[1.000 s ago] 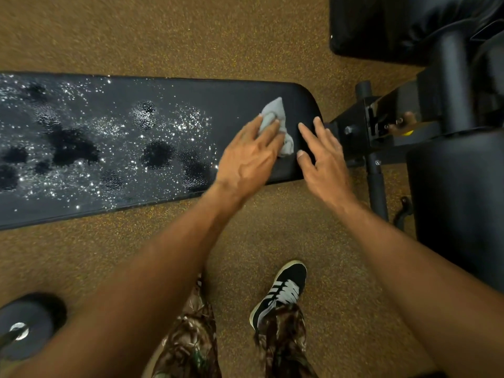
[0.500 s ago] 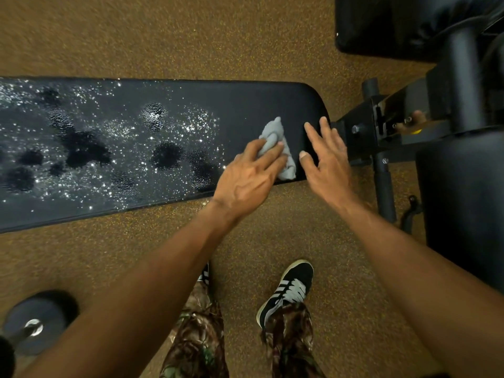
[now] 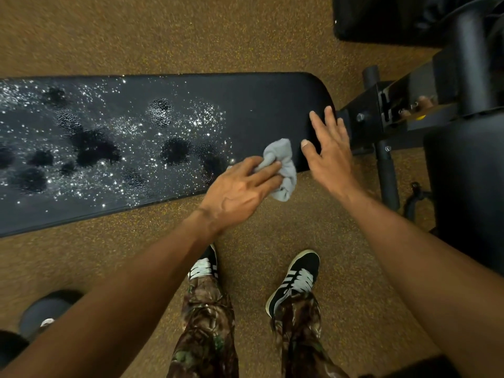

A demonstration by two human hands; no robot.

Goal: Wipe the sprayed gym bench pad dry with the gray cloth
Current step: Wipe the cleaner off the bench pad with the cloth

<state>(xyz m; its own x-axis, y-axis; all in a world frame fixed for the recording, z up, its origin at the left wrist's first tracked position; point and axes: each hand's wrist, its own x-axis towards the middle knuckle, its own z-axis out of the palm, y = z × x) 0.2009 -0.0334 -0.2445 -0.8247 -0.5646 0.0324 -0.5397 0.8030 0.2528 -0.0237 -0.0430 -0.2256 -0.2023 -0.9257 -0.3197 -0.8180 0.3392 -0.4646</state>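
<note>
The long black bench pad [image 3: 259, 105] runs across the view. Spray droplets and dark wet patches cover its left and middle parts, while its right end looks dry. The crumpled gray cloth [image 3: 283, 159] lies at the pad's near edge, partly hanging over it. My left hand [image 3: 240, 189] presses on the cloth with fairly straight fingers; the thumb is hidden. My right hand [image 3: 330, 154] is spread flat over the pad's right end, just right of the cloth, and holds nothing.
The black bench frame [image 3: 381, 115] and a large black upright [image 3: 469, 170] stand at the right. Another dark pad [image 3: 387, 20] is at the top right. A weight plate [image 3: 46, 312] lies on the speckled brown floor at the lower left. My shoes [image 3: 294, 279] stand close to the bench.
My left hand has dragged the cloth from the pad's right end toward the near edge, where it now overhangs. My right hand stayed spread at the pad's end.
</note>
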